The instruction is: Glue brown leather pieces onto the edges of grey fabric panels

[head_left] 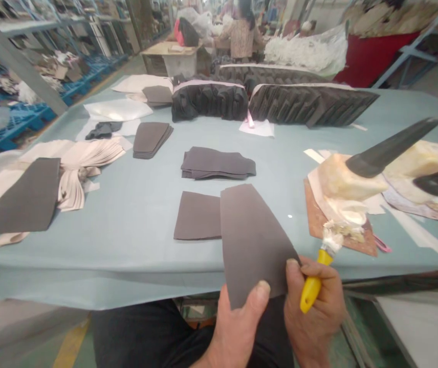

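Observation:
A dark grey cut fabric panel [255, 240] is held over the table's front edge. My left hand [240, 319] grips its lower edge, thumb on top. My right hand [314, 312] pinches the panel's right corner and also holds a glue brush [313, 289] with a yellow handle. White paste coats the brush's bristles, which point away from me. Partly under the panel lies another grey piece [198, 217]. Behind it is a small stack of grey pieces [217, 162]. To the right, a cream block-shaped container [345, 176] with a black handle stands on a brown board [314, 214] smeared with paste.
Pale pieces [77, 153] and a grey panel [25, 199] lie at the left. Another grey stack [150, 139] sits farther back. Rows of bundled dark pieces [209, 99] line the far side. A person [242, 38] sits beyond the table [134, 235].

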`<state>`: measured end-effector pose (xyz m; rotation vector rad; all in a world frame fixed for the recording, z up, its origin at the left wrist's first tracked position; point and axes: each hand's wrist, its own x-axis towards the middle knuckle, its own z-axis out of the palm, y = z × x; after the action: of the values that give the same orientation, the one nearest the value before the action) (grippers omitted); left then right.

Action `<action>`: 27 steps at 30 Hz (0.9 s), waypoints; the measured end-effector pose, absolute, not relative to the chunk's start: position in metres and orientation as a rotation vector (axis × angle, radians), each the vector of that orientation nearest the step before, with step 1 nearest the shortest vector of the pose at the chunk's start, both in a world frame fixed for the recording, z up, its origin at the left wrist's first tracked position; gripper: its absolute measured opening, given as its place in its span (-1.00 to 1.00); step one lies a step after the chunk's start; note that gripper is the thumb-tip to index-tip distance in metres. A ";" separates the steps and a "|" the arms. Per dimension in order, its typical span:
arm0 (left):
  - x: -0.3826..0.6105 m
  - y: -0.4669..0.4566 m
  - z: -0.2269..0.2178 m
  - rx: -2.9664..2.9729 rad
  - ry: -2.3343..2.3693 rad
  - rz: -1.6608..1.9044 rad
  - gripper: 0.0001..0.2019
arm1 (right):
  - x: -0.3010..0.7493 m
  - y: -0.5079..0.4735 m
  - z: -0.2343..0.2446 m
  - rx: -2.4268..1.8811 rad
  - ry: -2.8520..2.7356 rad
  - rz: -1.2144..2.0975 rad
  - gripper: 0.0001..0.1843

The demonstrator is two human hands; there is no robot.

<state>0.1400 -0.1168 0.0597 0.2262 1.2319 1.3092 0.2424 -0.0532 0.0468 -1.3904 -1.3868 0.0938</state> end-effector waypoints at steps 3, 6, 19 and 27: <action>0.130 -0.112 0.066 0.204 1.458 1.388 -0.28 | 0.236 -0.058 0.043 -1.299 -1.453 0.087 -0.71; 0.105 -0.106 0.061 0.241 1.459 1.405 -0.35 | 0.231 -0.058 0.043 -1.248 -1.507 0.145 -0.74; -0.002 -0.083 0.077 0.320 1.257 1.048 -0.47 | 0.225 0.009 0.072 -1.238 -1.164 0.762 -0.65; -0.024 -0.066 0.082 0.498 1.215 0.942 -0.52 | 0.226 0.026 0.076 -1.262 -1.299 0.898 -0.61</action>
<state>-0.0243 -0.0656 0.0815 0.4975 1.2153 0.9416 0.2256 0.0264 0.0763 -1.2621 -1.2990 0.8977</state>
